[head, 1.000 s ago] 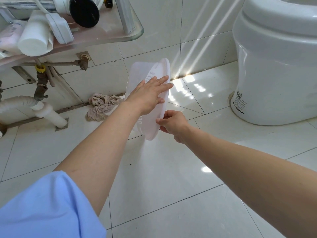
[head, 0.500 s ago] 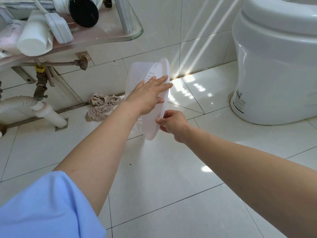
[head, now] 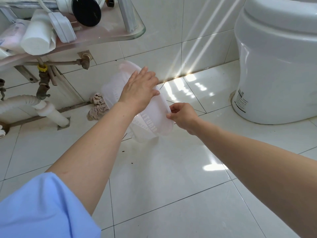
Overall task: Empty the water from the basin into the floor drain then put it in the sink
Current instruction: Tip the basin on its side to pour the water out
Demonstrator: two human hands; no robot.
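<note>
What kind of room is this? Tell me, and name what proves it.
Almost certainly a home bathroom. A white toilet stands on the glossy tiled floor, and drain pipes run under a glass shelf by the tiled wall.

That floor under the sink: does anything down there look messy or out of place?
Yes. A crumpled beige cloth lies bunched on the floor against the wall, partly behind the tipped basin. A few small dark specks dot the tiles just in front of the basin. No puddle is clearly visible.
</note>
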